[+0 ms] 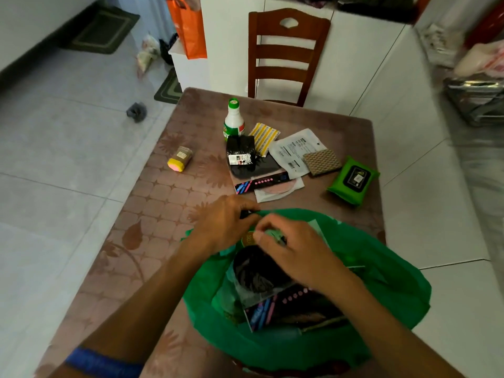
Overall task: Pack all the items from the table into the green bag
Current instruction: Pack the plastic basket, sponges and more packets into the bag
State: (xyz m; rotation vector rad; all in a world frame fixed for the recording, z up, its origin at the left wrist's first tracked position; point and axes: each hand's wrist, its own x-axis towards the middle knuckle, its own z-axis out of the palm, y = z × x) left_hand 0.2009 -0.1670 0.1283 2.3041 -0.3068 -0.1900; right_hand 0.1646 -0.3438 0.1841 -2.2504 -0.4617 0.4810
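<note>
The green bag (381, 290) lies open at the table's near edge, with a black bundle and a dark pink-dotted box inside. My left hand (223, 225) grips the bag's far rim. My right hand (294, 249) pinches a small green thing over the bag's mouth. On the table beyond lie a white bottle with a green cap (234, 121), a yellow-capped jar (180, 158) on its side, a black packet (241, 154), a yellow striped sponge (264, 137), a white pouch (294, 151), a brown scouring pad (321, 161), a green wipes pack (354, 180) and a pink-dotted box (261, 181).
The brown patterned table (152, 214) stands on a pale tiled floor. A wooden chair (286, 55) is tucked in at the far side. An orange bag (188, 25) hangs at the back left. Plastic bags and a tray lie on the right.
</note>
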